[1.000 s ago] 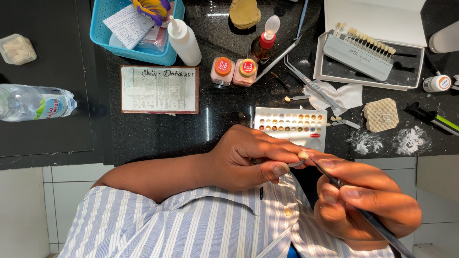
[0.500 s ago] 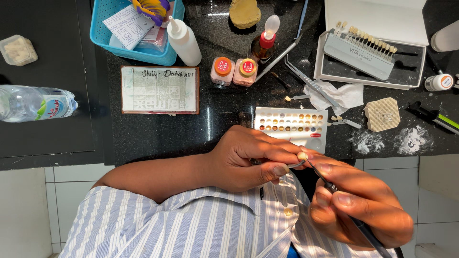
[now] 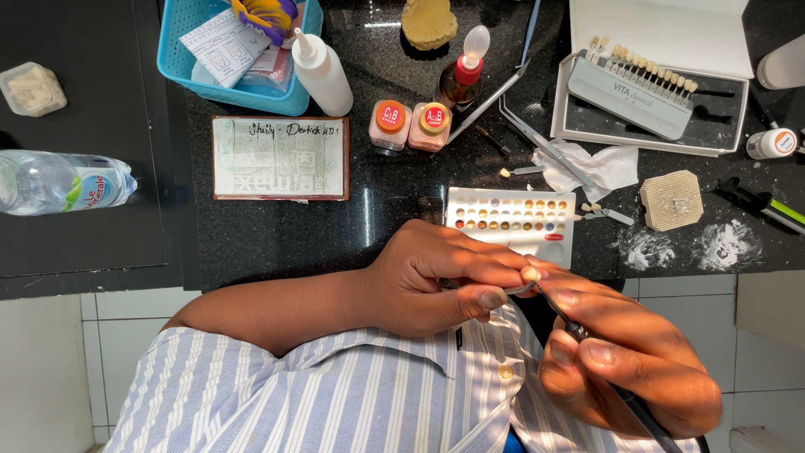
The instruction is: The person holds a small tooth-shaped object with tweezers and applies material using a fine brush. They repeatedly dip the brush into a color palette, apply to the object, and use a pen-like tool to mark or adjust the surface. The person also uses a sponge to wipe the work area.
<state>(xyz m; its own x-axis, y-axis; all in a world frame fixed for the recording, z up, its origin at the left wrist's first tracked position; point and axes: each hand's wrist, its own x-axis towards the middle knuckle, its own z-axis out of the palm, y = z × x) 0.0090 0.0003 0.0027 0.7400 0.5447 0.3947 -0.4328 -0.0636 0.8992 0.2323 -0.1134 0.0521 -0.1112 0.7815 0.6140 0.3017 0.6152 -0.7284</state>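
The right hand [image 3: 625,361] has slid a little lower and outward since a moment ago, its fingers clamped on a thin dark brush [image 3: 579,331] whose tip meets the small tooth piece [image 3: 531,273]. The left hand [image 3: 440,277], barely shifted, pinches that piece on a metal holder, just over the bench [image 3: 277,239] front edge. Just beyond lies the white palette [image 3: 511,220]; bare black surface opens to its left, below the labelled card [image 3: 279,157]. Farther off stand two pink jars [image 3: 411,124].

Black speckled table [image 3: 394,214] crowded with dental lab supplies.
On it: a blue basket [image 3: 189,71], a white squeeze bottle [image 3: 323,75], two pink jars [image 3: 411,124], a colour palette tray [image 3: 511,214], a tooth shade guide [image 3: 641,84], crumpled tissue [image 3: 604,166].
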